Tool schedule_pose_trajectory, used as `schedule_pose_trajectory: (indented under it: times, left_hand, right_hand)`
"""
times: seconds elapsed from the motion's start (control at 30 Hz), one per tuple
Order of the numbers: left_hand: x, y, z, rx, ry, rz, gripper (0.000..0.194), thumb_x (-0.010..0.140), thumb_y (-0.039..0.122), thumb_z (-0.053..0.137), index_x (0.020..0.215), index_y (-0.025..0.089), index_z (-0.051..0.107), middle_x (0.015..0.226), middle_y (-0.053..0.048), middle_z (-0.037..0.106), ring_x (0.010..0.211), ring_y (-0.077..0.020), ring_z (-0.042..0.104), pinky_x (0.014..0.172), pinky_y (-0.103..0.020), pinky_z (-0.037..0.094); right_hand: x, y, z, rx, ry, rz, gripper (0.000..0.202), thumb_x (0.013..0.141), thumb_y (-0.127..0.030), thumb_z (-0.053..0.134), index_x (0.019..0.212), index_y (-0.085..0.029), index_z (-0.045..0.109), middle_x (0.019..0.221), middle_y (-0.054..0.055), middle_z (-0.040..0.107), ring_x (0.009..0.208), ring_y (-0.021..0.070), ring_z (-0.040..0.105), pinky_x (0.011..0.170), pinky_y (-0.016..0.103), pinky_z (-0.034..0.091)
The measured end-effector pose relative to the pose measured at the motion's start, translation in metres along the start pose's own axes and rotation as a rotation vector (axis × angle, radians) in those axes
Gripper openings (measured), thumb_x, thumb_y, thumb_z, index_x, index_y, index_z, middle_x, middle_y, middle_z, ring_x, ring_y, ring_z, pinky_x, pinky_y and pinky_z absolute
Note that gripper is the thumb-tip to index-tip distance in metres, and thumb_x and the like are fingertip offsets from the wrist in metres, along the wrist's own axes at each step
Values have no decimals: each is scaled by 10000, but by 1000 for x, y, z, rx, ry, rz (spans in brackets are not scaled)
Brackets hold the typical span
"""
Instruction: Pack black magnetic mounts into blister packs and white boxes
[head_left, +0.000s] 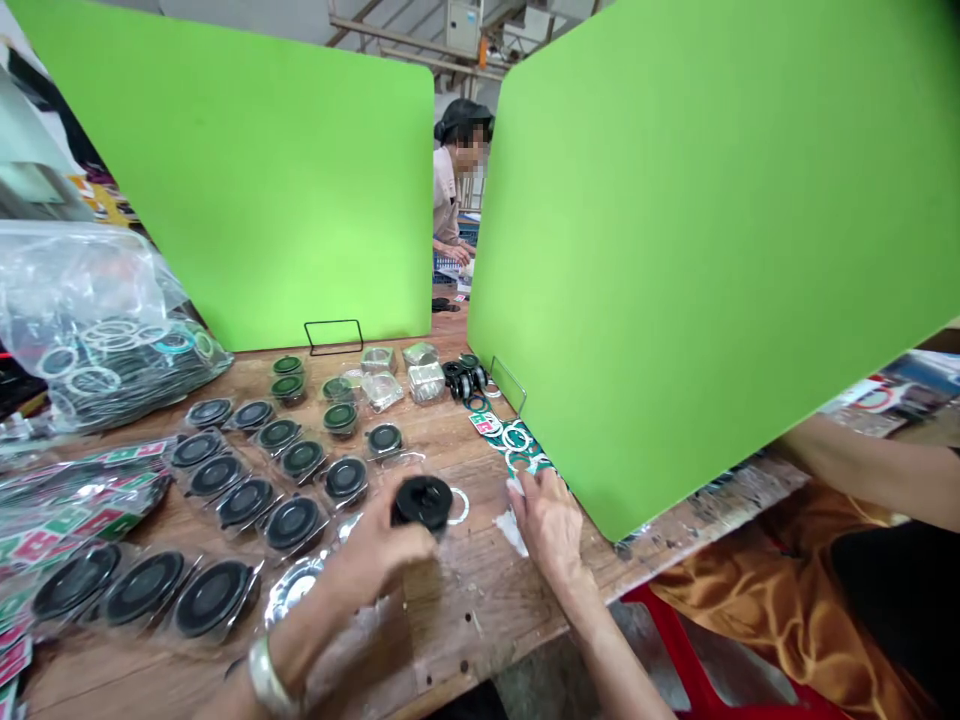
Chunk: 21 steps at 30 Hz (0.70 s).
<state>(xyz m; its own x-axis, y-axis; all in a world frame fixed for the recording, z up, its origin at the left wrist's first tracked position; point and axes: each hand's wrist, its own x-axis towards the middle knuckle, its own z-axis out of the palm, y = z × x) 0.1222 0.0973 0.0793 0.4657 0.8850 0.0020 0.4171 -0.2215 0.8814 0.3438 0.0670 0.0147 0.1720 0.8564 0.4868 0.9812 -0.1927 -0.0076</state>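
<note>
My left hand [382,545] is closed round a round black plastic part [422,503] with a raised middle, lifted a little above the wooden table. A white ring [458,506] lies just beyond it. My right hand [551,520] has its fingers bent together at a crumpled white cloth [512,532], partly hidden by the hand. Right at its fingertips lies a row of white and green rings [517,436] with a red, white and green card [486,424]. Left of my left hand stand several black discs in clear plastic packs [295,522].
Two green panels [300,190] stand on the table [442,640]. Several empty-looking clear packs [426,381] and black parts [465,376] sit near the gap. A bag of rings [112,350] and printed bags [82,500] lie left. Another person [448,195] is beyond; someone's arm [877,470] shows right.
</note>
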Motion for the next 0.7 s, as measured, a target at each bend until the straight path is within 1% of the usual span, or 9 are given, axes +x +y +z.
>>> schedule_pose_trajectory:
  times: [0.07, 0.17, 0.23, 0.3, 0.4, 0.47, 0.53, 0.6, 0.7]
  left_hand:
    - [25, -9, -23, 272, 82, -47, 495, 675, 215, 507, 1153, 158, 387, 934, -44, 594, 830, -189, 584, 680, -293, 464]
    - [64, -21, -37, 490, 63, -45, 536, 581, 190, 600, 1096, 123, 465, 964, -87, 573, 872, -242, 565, 750, -359, 445]
    - [81, -25, -34, 621, -9, -19, 469, 525, 177, 660, 981, 119, 570, 950, -114, 588, 907, -298, 561, 810, -423, 420]
    - [87, -27, -24, 728, -81, 23, 371, 549, 228, 698, 901, 127, 638, 966, -145, 612, 989, -357, 542, 882, -488, 376]
    - [80, -37, -6, 830, -140, 82, 462, 733, 361, 599, 1139, 140, 604, 1221, -187, 564, 1192, -392, 430, 970, -547, 299]
    - [72, -48, 3, 878, -152, 87, 586, 816, 390, 498, 1333, 121, 439, 1421, -195, 398, 1319, -397, 289, 1013, -588, 241]
    - [67, -59, 9, 921, -150, 75, 648, 842, 395, 454, 1397, 86, 325, 1498, -190, 256, 1379, -395, 163, 1043, -620, 175]
    - [65, -65, 13, 955, -136, 70, 642, 848, 366, 445, 1403, 76, 306, 1507, -180, 226, 1392, -383, 131, 1058, -629, 135]
    - [68, -66, 16, 984, -85, 68, 612, 820, 265, 478, 1383, 68, 346, 1489, -196, 266, 1385, -386, 165, 1056, -646, 113]
  right_hand:
    - [-11, 7, 11, -61, -122, -27, 225, 840, -288, 601, 1039, -192, 642, 966, 101, 620, 864, 239, 553, 711, 323, 407]
    - [-29, 4, 19, -77, -195, -14, 311, 851, -289, 579, 1150, -205, 603, 1172, 115, 584, 991, 284, 519, 772, 379, 410]
    - [-35, 1, 21, -72, -221, 5, 325, 868, -282, 549, 1183, -214, 586, 1222, 113, 564, 1011, 287, 511, 785, 394, 411]
    - [-35, 2, 19, -45, -251, 12, 327, 867, -272, 550, 1188, -224, 582, 1231, 105, 562, 1025, 278, 511, 811, 393, 412]
    - [-21, 4, 7, -17, -310, 20, 303, 850, -272, 576, 1148, -223, 604, 1191, 103, 581, 1017, 274, 527, 835, 395, 416]
    - [1, 1, -1, -2, -324, 32, 289, 840, -286, 591, 1116, -206, 616, 1191, 120, 575, 1011, 289, 532, 844, 417, 415]
    - [35, -10, -4, 96, -308, 47, 291, 834, -292, 599, 1110, -199, 612, 1216, 132, 552, 1048, 300, 514, 889, 435, 395]
    - [80, -26, 5, 255, -290, 73, 308, 839, -288, 592, 1139, -217, 588, 1233, 123, 536, 1111, 289, 482, 950, 426, 362]
    - [149, -51, 34, 387, -289, 149, 429, 838, -287, 594, 1250, -214, 502, 1236, 134, 526, 1155, 274, 470, 957, 393, 374]
